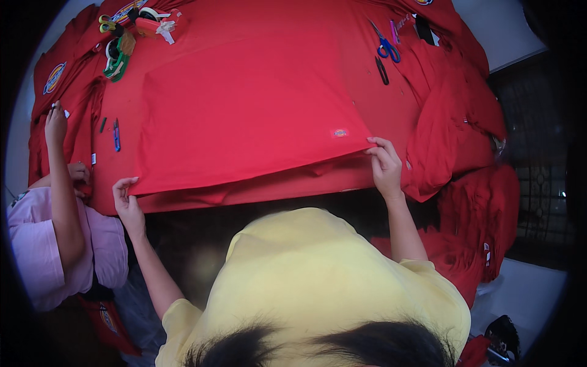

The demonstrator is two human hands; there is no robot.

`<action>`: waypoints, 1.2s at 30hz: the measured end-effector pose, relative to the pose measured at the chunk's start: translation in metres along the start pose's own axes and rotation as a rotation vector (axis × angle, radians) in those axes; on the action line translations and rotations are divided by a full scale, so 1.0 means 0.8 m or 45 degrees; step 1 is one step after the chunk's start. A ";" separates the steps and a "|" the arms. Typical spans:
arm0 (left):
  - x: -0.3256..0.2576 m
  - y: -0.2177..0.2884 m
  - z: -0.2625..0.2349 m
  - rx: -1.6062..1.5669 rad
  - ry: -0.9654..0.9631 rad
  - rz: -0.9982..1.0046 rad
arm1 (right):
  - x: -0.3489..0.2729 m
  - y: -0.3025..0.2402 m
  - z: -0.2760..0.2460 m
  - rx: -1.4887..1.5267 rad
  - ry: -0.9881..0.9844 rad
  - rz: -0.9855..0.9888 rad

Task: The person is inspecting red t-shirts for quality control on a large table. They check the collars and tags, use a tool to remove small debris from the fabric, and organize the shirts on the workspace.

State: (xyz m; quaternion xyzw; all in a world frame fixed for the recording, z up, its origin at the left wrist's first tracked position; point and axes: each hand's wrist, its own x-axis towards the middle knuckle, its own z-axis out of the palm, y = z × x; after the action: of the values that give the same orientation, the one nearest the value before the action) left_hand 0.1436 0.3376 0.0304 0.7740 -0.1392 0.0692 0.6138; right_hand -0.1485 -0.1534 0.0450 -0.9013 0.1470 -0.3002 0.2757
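Note:
A red shirt [244, 110] lies spread over the red-covered table in front of me, its near hem stretched between my hands. My left hand [128, 205] pinches the hem's left corner at the table's front edge. The right corner is gripped between thumb and fingers of my right hand [386, 168]. Between them the hem is lifted a little and hangs just off the edge, with a fold of cloth showing underneath. A small label patch [339, 133] sits near the right corner. The shirt's far end blends into the red cover, so its outline there is hard to make out.
Blue-handled scissors [388, 50], a black thread snipper [381, 70] and a pink pen [394, 32] lie at far right. Tape dispensers [117, 58] stand far left, a blue snipper [116, 134] nearer. Red garments [437, 116] heap at right. A co-worker in pink [55, 238] works at left.

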 end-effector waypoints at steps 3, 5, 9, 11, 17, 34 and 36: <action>0.003 -0.003 -0.040 0.277 -0.162 0.115 | -0.005 -0.002 -0.010 0.089 -0.166 0.119; 0.003 -0.004 -0.053 0.327 -0.340 -0.086 | -0.001 0.011 -0.020 0.087 -0.423 0.154; 0.003 0.083 -0.009 1.097 -0.767 -0.234 | 0.023 0.037 -0.035 0.219 -0.729 0.249; 0.010 0.094 0.041 1.282 -0.655 0.137 | 0.073 0.040 -0.022 0.156 -0.472 0.457; 0.037 0.104 0.326 0.920 -0.909 0.775 | 0.223 0.112 0.124 -0.414 0.117 0.569; 0.026 0.067 0.419 1.128 -0.953 0.833 | 0.204 0.129 0.122 -0.763 0.181 0.470; 0.026 0.069 0.420 1.153 -0.966 0.819 | 0.190 0.132 0.118 -0.502 0.163 0.432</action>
State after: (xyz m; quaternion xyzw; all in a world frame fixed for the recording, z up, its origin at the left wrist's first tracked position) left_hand 0.1253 -0.0024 0.0083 0.8458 -0.5261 0.0236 0.0858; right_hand 0.0178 -0.2653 -0.0102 -0.8792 0.3686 -0.2718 0.1313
